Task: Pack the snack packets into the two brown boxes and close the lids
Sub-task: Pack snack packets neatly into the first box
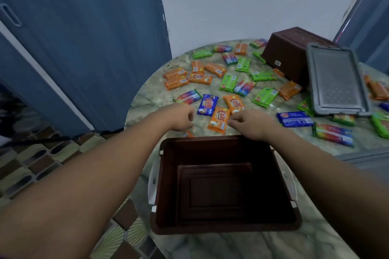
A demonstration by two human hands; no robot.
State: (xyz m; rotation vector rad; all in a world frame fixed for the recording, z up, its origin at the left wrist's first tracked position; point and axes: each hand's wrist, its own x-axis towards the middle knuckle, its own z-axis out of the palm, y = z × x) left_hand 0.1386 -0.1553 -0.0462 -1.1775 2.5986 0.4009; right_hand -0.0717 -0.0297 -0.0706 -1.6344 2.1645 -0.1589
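Reaching past the open brown box point(225, 185) at the surface's near edge, the left hand point(181, 116) and right hand point(250, 123) hover with loosely curled fingers, holding nothing, beside an orange packet point(219, 119). Other snack packets point(228, 82) lie scattered toward the far edge, around the second brown box point(290, 52).

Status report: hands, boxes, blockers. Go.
Left hand and right hand empty, reaching for packets. Near box open, empty. Far box upside down, grey lid leaning against it.
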